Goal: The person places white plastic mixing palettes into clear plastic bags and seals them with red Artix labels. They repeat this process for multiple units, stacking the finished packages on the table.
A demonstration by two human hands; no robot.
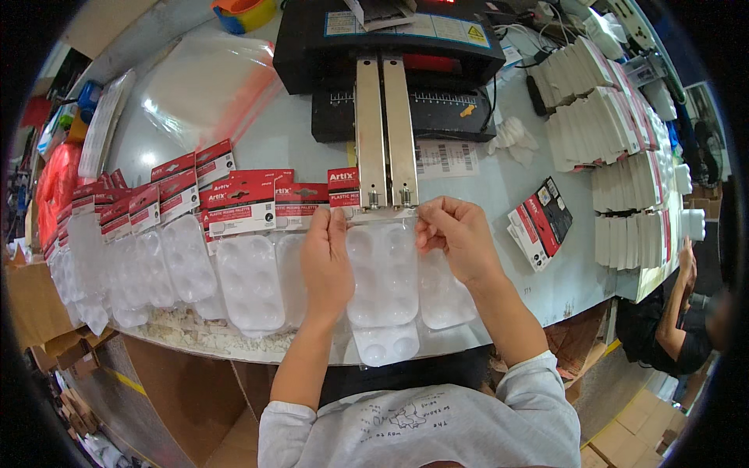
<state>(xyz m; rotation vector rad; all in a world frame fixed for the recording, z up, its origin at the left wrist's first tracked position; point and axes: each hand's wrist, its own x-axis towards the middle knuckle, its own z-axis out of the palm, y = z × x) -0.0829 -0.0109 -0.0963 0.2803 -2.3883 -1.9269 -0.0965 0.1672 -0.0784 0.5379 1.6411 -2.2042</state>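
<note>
A clear bag with a white plastic paint palette (382, 292) in it hangs at the table's front edge, its top under the tips of two metal arms. Those arms belong to a black bench machine (390, 117) resembling an electric stapler. My left hand (328, 269) pinches the bag's upper left side, next to a red header card (342, 189) partly hidden by the metal arm. With closed thumb and fingers, my right hand (460, 238) grips the bag's upper right corner. Below the palette, the end of another white palette (386, 343) shows.
Several bagged palettes with red cards (248, 273) overlap along the left front edge. Clear bags (207, 90) lie behind them. Loose red-and-black cards (541, 224) sit at right, beside stacked cards (628, 175). Another person's arm (677, 300) shows at far right.
</note>
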